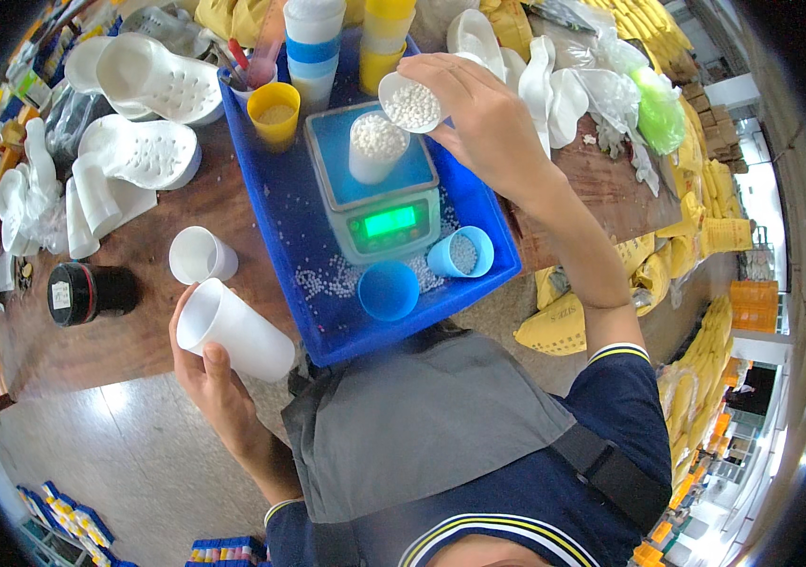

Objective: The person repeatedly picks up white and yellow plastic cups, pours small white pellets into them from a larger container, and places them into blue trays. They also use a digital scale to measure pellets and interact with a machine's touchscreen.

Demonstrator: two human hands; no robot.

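My right hand [478, 113] is closed round a white cup of pellets [412, 104], tipped toward a second white cup [374, 163] that is heaped with white pellets. That second cup stands on the pan of a digital scale [387, 248] with a lit green display. An empty-looking white cup [247, 335] is gripped in my left hand [209, 378], tilted with its mouth to the upper left. Another white cup [202, 255] lies near it on the table. The scale sits inside a blue tray [275, 222] with loose pellets scattered on its bottom.
In the tray are a blue cup [389, 291], a blue cup of pellets [460, 253], a yellow cup [274, 115] and stacked cups [314, 42]. White foam clogs [162, 80] and a black jar [91, 293] lie on the brown table [162, 331]. Yellow sacks [554, 321] are at the right.
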